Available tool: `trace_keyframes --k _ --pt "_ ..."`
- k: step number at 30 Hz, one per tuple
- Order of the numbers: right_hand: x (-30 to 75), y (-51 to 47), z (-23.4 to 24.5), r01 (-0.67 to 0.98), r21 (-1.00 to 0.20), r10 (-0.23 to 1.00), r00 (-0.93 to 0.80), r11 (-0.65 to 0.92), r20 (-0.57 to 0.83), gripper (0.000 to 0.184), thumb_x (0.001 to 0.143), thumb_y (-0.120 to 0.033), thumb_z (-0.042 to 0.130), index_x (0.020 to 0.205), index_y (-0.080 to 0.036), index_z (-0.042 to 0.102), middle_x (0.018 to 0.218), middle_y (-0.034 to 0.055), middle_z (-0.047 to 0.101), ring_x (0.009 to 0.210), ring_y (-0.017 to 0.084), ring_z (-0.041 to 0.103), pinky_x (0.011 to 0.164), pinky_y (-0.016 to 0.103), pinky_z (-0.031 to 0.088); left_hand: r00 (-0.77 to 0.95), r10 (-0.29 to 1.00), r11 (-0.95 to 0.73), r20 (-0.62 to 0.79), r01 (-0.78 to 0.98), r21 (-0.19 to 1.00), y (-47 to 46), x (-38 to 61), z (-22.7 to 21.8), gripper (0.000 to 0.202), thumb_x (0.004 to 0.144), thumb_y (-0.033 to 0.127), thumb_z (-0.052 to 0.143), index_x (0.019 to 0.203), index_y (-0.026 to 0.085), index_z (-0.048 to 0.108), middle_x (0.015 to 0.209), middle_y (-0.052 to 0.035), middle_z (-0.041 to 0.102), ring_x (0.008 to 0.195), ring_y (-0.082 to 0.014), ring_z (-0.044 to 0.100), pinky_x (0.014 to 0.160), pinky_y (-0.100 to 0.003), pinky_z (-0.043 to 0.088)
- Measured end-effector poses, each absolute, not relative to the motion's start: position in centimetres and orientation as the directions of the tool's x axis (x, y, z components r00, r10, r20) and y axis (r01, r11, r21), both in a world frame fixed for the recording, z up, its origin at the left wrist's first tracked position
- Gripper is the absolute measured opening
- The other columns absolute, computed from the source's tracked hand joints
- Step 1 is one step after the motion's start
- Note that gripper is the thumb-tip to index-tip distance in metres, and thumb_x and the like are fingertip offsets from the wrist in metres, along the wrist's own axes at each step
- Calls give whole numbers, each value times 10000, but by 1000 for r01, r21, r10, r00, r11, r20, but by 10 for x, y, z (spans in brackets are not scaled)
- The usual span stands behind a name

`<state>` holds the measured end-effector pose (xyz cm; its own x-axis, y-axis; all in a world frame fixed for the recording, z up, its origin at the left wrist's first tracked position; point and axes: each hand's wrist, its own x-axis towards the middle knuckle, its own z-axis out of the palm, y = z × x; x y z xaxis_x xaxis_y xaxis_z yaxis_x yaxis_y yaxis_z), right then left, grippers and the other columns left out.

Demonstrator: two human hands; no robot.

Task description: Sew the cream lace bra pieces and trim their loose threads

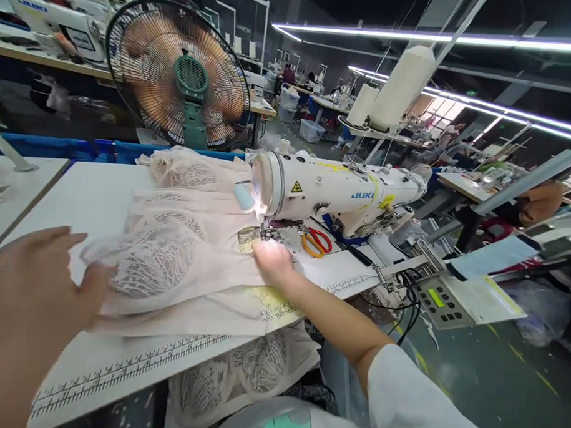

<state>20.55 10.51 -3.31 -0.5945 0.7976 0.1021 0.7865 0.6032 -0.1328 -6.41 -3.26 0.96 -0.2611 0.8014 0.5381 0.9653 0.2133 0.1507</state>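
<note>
At the needle end of the white sewing machine (324,187), the right hand (275,261) rests on a garment (218,261); glare hides whether its fingers grip the cloth. The left hand (37,286), blurred, is well apart from the right, thumb and fingers spread at the garment's left edge. The garment lies creased across the white worktable (92,188): pale pinkish beige, thin, with a netlike lace panel (155,265). Similar lace pieces (261,363) sit below the table edge. On the floor beyond, stacked bins (288,102) and a translucent bin (311,132) have contents too small to identify.
</note>
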Motion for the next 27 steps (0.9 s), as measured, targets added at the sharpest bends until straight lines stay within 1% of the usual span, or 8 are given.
trace_keyframes --k 1,3,4,5,7,13,20,27 --pt "204 107 -34 792 -121 801 -587 598 116 219 920 -133 417 978 -197 618 1009 98 632 975 230 540 805 332 429 -247 778 186 577 969 165 -30 -46 14 409 885 336 335 1132 92 551 1146 -163 599 1142 -334 522 984 -509 438" --pt "203 108 -34 799 -96 803 -581 594 129 226 923 -126 412 981 -191 620 1074 112 609 1024 240 519 834 349 423 -26 862 -77 507 980 182 -18 -4 12 371 903 279 280 1079 153 582 1073 -98 655 1043 -245 593 916 -388 501" --pt "204 109 -35 800 -84 803 -582 594 127 223 921 -122 416 967 -185 625 1068 116 608 1016 240 521 830 352 426 144 880 -245 452 954 173 -10 17 7 366 901 279 283 1040 175 605 1052 -80 676 1005 -222 615 876 -349 522" --pt "205 108 -34 800 -73 802 -586 595 118 219 917 -117 422 946 -178 630 1035 119 614 990 238 531 817 350 432 285 875 -369 390 916 157 0 35 -1 379 900 285 289 1053 174 616 1083 -81 681 1005 -218 623 850 -335 534" --pt "209 105 -34 795 -55 795 -598 605 98 206 910 -115 438 908 -164 638 952 117 626 932 231 550 784 339 447 385 878 -435 286 889 139 22 62 -19 411 905 248 269 1105 141 611 1175 -115 654 1057 -218 614 862 -330 533" --pt "234 88 -36 742 -60 744 -660 667 104 169 919 -192 486 1002 -166 630 1025 98 640 972 218 553 784 320 466 423 885 -442 194 895 63 59 80 -43 383 875 292 417 1117 70 615 1181 -187 636 1126 -297 569 967 -414 471" --pt "269 74 -58 648 -161 660 -680 745 319 194 917 -230 480 988 -165 649 1174 89 634 1084 232 534 885 359 451 322 937 -322 138 946 -28 71 91 -31 370 879 304 443 1157 117 601 1099 -165 637 1009 -307 599 792 -413 506" --pt "278 70 -70 618 -185 623 -633 764 460 204 890 -227 497 1010 -151 643 1147 102 658 992 239 577 839 376 497 263 960 -258 96 964 -63 88 96 -26 404 881 336 439 1170 114 612 1133 -177 626 1032 -331 586 789 -442 498"
